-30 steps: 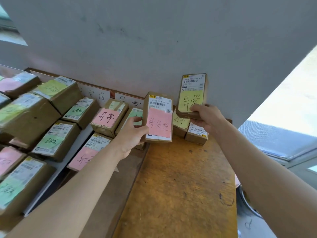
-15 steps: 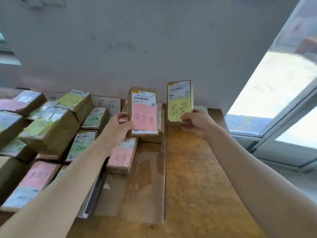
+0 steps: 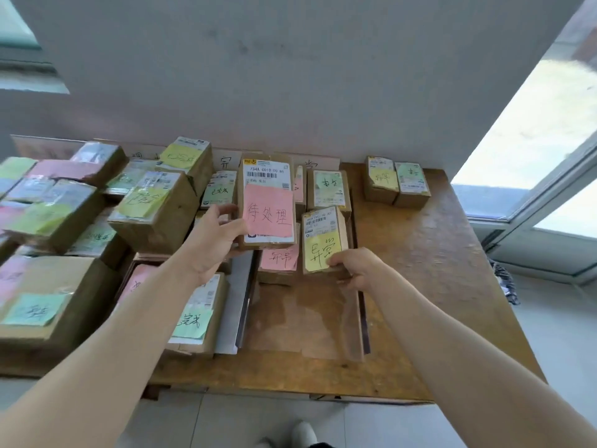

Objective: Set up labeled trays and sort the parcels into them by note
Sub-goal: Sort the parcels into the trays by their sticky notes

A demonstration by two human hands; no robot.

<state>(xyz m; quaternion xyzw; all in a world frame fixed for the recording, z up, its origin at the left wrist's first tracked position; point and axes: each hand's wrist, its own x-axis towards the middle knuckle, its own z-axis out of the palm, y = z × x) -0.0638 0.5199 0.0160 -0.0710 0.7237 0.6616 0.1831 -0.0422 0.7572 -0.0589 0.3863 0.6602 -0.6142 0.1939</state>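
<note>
Left fingers around pink-note parcel, right fingers around yellow-note parcel

Plain grey wall behind a worn wooden counter. Window at right — bright daylight through it. Pale tiled floor below; second window upper left, dimmer.

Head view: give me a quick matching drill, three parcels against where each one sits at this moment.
Parcels:
1. big pink-note parcel
2. yellow-note parcel
3. far-right green-note parcel

Places:
a. on the bare table, back right corner
b. held up in the left hand
c. pinched at its near end by the right hand

Pairs: 1-b, 2-c, 3-a.
</note>
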